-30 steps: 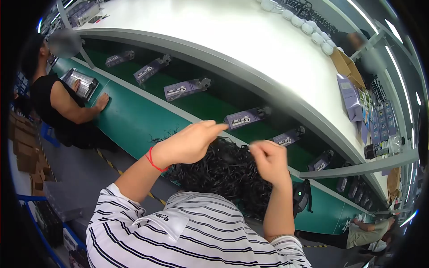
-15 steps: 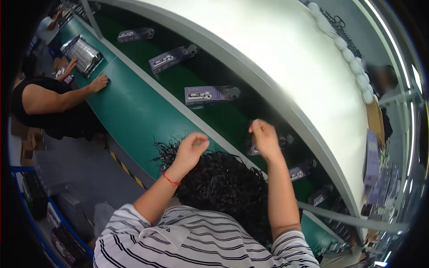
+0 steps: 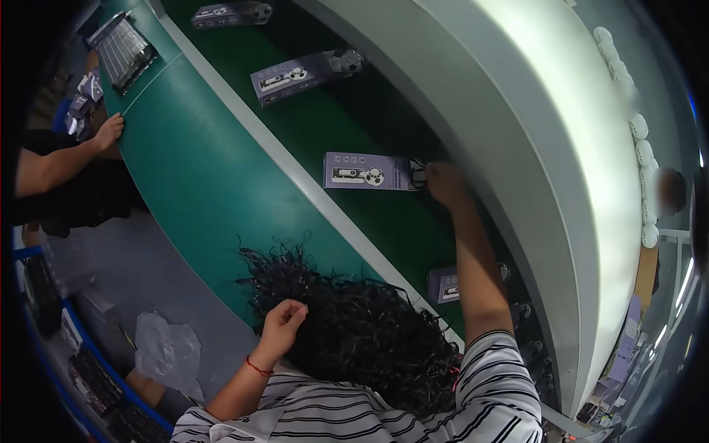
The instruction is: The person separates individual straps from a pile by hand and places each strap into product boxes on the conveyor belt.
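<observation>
My right hand (image 3: 445, 183) reaches over the dark green belt to the right end of a purple printed box (image 3: 367, 171). Its fingers are curled at that end, by a small dark-and-white part; what they pinch is hidden. My left hand (image 3: 284, 325), with a red cord on the wrist, is raised with thumb and fingers pressed together. Whatever is between them is too small to make out. Between my arms lies a large heap of thin, curly black strands (image 3: 369, 325), right beside the left hand.
Similar purple boxes lie along the belt (image 3: 391, 236), one farther up (image 3: 292, 77) and one nearer (image 3: 443, 284). A green worktop (image 3: 214, 162) runs alongside, carrying a silvery tray (image 3: 125, 52). At left is a co-worker's hand (image 3: 111, 129). A white lit housing overhangs the belt.
My right hand has moved from above the belt to the purple box's end. My left hand has dropped down and left, beside the black strands. The co-worker's hand has shifted left.
</observation>
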`<state>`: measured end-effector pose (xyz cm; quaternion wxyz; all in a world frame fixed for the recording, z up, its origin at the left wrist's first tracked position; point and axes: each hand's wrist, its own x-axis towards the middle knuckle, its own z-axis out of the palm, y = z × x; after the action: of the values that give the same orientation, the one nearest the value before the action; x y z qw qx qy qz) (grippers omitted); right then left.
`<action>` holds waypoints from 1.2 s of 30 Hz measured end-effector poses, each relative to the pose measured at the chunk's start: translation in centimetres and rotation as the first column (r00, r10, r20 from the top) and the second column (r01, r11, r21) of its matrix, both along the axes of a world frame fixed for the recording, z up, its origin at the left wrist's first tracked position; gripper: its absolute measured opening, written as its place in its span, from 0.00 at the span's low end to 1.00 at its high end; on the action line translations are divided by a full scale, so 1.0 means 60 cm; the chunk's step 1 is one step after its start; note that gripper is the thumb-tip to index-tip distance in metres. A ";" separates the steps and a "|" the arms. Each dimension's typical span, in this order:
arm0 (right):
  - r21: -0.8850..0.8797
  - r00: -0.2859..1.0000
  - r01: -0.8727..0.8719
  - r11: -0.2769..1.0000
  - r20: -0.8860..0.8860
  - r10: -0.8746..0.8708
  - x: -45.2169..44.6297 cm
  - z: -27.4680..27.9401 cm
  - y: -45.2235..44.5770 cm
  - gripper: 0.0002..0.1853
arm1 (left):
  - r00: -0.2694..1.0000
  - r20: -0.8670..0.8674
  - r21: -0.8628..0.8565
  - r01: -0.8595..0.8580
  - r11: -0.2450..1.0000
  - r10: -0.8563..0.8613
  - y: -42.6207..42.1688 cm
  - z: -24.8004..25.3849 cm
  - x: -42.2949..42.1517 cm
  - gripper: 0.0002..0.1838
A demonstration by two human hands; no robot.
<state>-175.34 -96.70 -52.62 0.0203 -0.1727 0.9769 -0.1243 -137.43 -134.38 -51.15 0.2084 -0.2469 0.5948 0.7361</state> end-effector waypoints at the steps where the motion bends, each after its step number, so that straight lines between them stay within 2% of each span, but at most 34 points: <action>1: 0.113 1.000 -0.006 0.994 0.008 0.005 0.017 0.048 -0.037 0.15 | 1.000 -0.007 0.011 0.005 1.000 -0.005 -0.002 -0.006 -0.003 0.06; 2: 0.223 1.000 -0.014 0.975 0.016 0.011 0.022 0.078 -0.059 0.15 | 1.000 -0.016 0.020 0.009 1.000 -0.008 -0.002 -0.013 -0.007 0.06; 3: 0.225 1.000 -0.013 0.974 0.025 0.008 0.014 0.084 -0.050 0.15 | 1.000 -0.022 0.029 0.015 0.999 -0.014 -0.004 -0.017 -0.007 0.06; 4: 0.081 0.969 -0.062 0.995 0.242 0.041 -0.005 0.101 -0.034 0.14 | 1.000 -0.016 0.032 0.018 0.999 -0.017 -0.005 -0.022 -0.010 0.06; 6: -0.224 0.777 -0.054 0.973 0.603 0.182 -0.035 0.133 -0.013 0.12 | 0.998 -0.024 0.021 0.052 0.998 -0.051 -0.007 -0.027 -0.023 0.06; 7: -0.222 0.778 -0.052 0.974 0.603 0.179 -0.029 0.140 -0.020 0.12 | 0.997 -0.032 0.015 0.066 0.998 -0.066 -0.008 -0.027 -0.027 0.06; 8: 0.100 0.828 -0.140 0.985 0.557 0.061 -0.012 0.149 -0.045 0.12 | 0.997 -0.032 0.017 0.068 0.998 -0.067 -0.009 -0.024 -0.033 0.06; 9: 0.414 0.881 -0.194 0.889 0.473 -0.028 0.004 0.152 -0.067 0.11 | 0.997 -0.038 0.023 0.074 0.997 -0.073 -0.010 -0.021 -0.037 0.05; 10: 0.685 0.930 -0.206 0.699 0.360 -0.079 0.010 0.159 -0.088 0.11 | 0.996 -0.044 0.026 0.077 0.997 -0.076 -0.013 -0.017 -0.041 0.05; 11: 0.683 0.930 -0.207 0.700 0.360 -0.076 0.006 0.154 -0.090 0.11 | 0.996 -0.048 0.029 0.081 0.996 -0.080 -0.017 -0.015 -0.043 0.05; 14: 0.489 0.943 -0.164 0.857 0.333 -0.009 0.004 0.128 -0.087 0.10 | 0.994 -0.025 0.058 0.107 0.993 -0.106 -0.028 -0.017 -0.041 0.05; 15: 0.490 0.943 -0.161 0.857 0.333 -0.013 0.003 0.116 -0.086 0.10 | 0.993 -0.016 0.075 0.121 0.990 -0.120 -0.030 -0.019 -0.041 0.05; 17: 0.383 0.957 -0.106 0.917 0.289 -0.010 0.003 0.096 -0.102 0.12 | 0.990 -0.004 0.077 0.141 0.987 -0.141 -0.035 -0.020 -0.042 0.05; 19: 0.330 0.963 -0.076 0.941 0.267 -0.016 0.005 0.107 -0.127 0.13 | 0.984 0.022 0.080 0.176 0.981 -0.178 -0.041 -0.017 -0.045 0.05; 22: 0.053 0.932 0.036 0.998 0.357 -0.052 0.020 0.149 -0.156 0.17 | 0.984 0.020 0.089 0.173 0.981 -0.175 -0.055 -0.001 -0.051 0.05; 23: 0.050 0.934 0.034 0.998 0.353 -0.050 0.021 0.151 -0.158 0.17 | 0.986 0.016 0.088 0.165 0.982 -0.167 -0.062 0.002 -0.057 0.05; 26: 0.224 0.959 -0.085 0.971 0.282 0.018 0.033 0.172 -0.135 0.18 | 0.990 0.035 0.086 0.135 0.987 -0.139 -0.080 0.008 -0.071 0.05; 27: 0.225 0.959 -0.079 0.971 0.283 0.012 0.034 0.179 -0.123 0.18 | 0.991 0.048 0.084 0.123 0.989 -0.128 -0.088 0.011 -0.073 0.05; 28: -0.025 0.936 0.075 0.997 0.346 -0.062 0.034 0.178 -0.101 0.18 | 0.990 0.051 0.088 0.130 0.988 -0.134 -0.096 0.011 -0.075 0.05; 29: -0.262 0.902 0.238 0.935 0.418 -0.112 0.036 0.178 -0.082 0.18 | 0.991 0.033 0.086 0.127 0.988 -0.130 -0.105 0.008 -0.077 0.05; 30: -0.464 0.857 0.394 0.793 0.497 -0.135 0.035 0.170 -0.070 0.18 | 0.992 0.017 0.085 0.122 0.989 -0.124 -0.114 0.003 -0.081 0.04; 31: -0.459 0.853 0.399 0.794 0.503 -0.138 0.037 0.154 -0.069 0.18 | 0.993 0.007 0.082 0.117 0.990 -0.118 -0.121 0.003 -0.081 0.04; 32: -0.260 0.908 0.312 0.914 0.364 -0.207 0.035 0.134 -0.073 0.18 | 0.993 0.011 0.084 0.120 0.989 -0.121 -0.125 0.003 -0.083 0.04; 33: -0.029 0.951 0.246 0.969 0.203 -0.235 0.031 0.114 -0.076 0.17 | 0.993 0.011 0.071 0.119 0.990 -0.120 -0.133 0.005 -0.092 0.04; 34: 0.213 0.975 0.203 0.956 0.044 -0.217 0.034 0.096 -0.076 0.17 | 0.993 0.016 0.057 0.119 0.991 -0.120 -0.140 0.010 -0.096 0.04; 35: 0.214 0.973 0.210 0.954 0.046 -0.224 0.042 0.077 -0.056 0.17 | 0.993 0.019 0.044 0.117 0.992 -0.118 -0.147 0.020 -0.102 0.04; 36: 0.200 0.974 0.214 0.956 -0.121 -0.193 0.064 0.056 -0.022 0.17 | 0.991 0.017 0.044 0.131 0.990 -0.132 -0.155 0.032 -0.108 0.04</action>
<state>-171.51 -98.03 -49.27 -0.0234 -0.0739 0.9969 -0.0123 -143.90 -143.68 -49.24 0.2678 -0.2100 0.5916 0.7309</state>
